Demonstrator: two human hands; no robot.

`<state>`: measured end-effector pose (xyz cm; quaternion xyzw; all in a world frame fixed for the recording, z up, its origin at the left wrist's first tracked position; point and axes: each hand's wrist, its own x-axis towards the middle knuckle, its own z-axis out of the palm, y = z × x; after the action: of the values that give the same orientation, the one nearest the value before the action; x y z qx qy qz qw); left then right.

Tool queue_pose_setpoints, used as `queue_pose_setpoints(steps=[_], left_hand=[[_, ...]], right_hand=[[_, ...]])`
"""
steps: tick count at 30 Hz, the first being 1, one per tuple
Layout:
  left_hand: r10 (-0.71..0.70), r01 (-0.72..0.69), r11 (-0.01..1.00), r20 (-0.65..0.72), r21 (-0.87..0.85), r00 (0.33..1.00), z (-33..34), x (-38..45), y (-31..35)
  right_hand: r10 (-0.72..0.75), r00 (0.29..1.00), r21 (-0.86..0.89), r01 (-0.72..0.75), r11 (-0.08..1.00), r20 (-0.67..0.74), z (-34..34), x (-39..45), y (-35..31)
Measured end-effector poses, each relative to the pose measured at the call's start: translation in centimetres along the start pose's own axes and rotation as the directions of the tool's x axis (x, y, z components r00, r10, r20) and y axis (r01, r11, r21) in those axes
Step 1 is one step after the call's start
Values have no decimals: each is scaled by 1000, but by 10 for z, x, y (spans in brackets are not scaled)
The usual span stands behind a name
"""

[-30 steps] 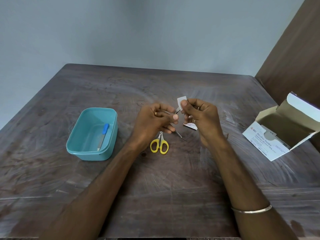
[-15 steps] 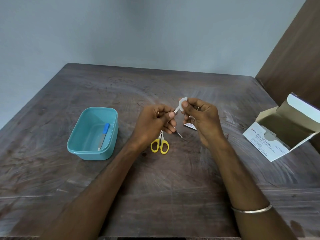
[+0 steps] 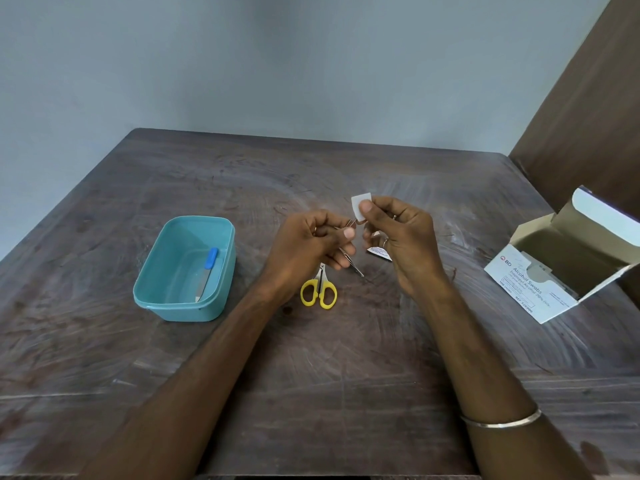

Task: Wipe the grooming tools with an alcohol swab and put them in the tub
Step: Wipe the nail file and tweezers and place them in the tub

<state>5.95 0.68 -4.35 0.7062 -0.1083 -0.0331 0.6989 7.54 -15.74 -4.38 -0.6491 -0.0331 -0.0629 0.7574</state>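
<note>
White swab (image 3: 360,206) pinched by right hand (image 3: 403,242); left hand (image 3: 308,247) fingers clamped on thin steel tweezers (image 3: 351,263), right of teal tub (image 3: 185,268).

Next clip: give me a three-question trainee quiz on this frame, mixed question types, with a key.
1. True or false: the nail file lies inside the tub.
2. The right hand pinches: A) scissors B) swab C) box
3. Which tool lies on the table below the left hand?

Key: 1 true. 2 B. 3 the yellow-handled scissors; the left hand holds the tweezers.
</note>
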Motion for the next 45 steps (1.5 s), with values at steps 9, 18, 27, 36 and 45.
queue_pose_setpoints(steps=[9, 18, 27, 36, 45], left_hand=[[-15, 15, 1000, 59, -2, 998, -2, 0, -3], [-108, 118, 991, 134, -66, 985, -2, -1, 0], [-97, 102, 994, 108, -38, 989, -4, -2, 2], [-79, 76, 996, -59, -49, 995, -7, -4, 9], [-19, 8, 999, -263, -42, 965, -16, -22, 38]], right_hand=[[13, 996, 24, -15, 1000, 91, -2, -2, -2], [6, 998, 8, -6, 1000, 62, -3, -1, -1], [8, 997, 15, -9, 1000, 81, -4, -1, -1], [50, 999, 37, -49, 998, -17, -9, 4, 3], [74, 997, -2, -74, 997, -20, -8, 4, 3]])
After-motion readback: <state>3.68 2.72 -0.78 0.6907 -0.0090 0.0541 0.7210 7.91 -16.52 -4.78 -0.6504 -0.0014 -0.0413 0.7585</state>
